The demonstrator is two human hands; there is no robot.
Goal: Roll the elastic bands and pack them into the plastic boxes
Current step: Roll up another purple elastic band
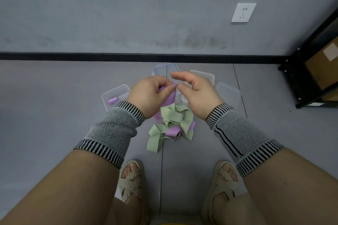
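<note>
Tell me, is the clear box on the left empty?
Not empty. The left plastic box holds one rolled purple band lying on its bottom.

The purple band (169,99) and the loose green bands (173,115) at six o'clock of the hands look like thin, matt, smooth stretch material, and the plastic boxes (228,95) at ten to two o'clock are clear, slightly frosted plastic with a soft sheen. Both wrist sleeves (113,129) are knitted cloth, ribbed at the cuffs, and the sandals (130,179) at six o'clock are rough woven rope. The floor (54,97) is smooth matt grey tile, the wall socket (243,12) at one o'clock glossy white plastic, and the shelf frame (300,78) at three o'clock black painted metal holding a cardboard box (323,67).
</note>
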